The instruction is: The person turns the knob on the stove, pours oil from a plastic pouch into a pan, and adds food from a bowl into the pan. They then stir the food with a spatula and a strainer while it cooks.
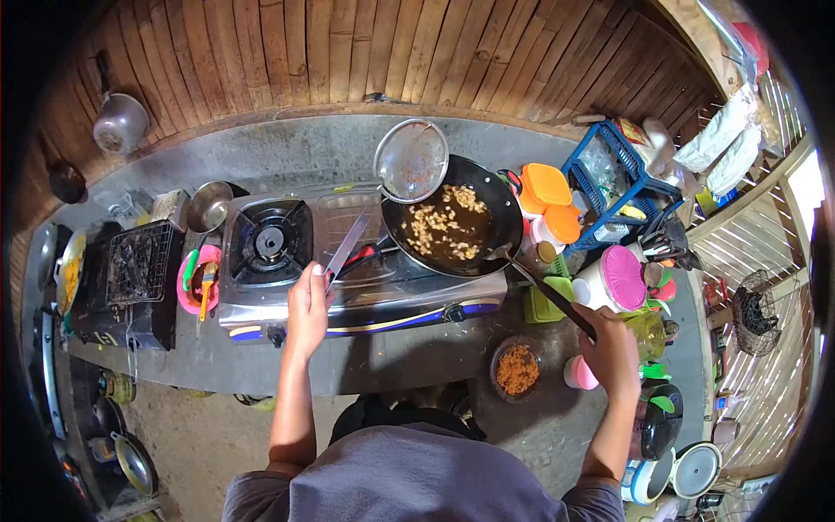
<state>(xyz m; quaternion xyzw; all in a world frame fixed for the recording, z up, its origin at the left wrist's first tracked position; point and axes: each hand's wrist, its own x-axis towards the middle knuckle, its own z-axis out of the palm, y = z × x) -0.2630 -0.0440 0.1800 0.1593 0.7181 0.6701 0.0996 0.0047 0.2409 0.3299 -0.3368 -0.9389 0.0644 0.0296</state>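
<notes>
Both arms reach up from the shoulders at 6 o'clock, both bare from the short grey sleeves down. The left arm (291, 400) is nearly straight and points to 12 o'clock, leaning a touch toward 1. The left hand (306, 303) lies at about 8 o'clock from the middle of the view, wrist straight, back of the hand up, fingers and thumb pinched shut in a grip at its 1 o'clock end. The right arm (609, 426) also runs toward 12 o'clock. The right hand (614, 348) sits at 4 o'clock, knuckles up, curled into a closed fist that aims toward 10 o'clock. The 2 hands are well apart.
</notes>
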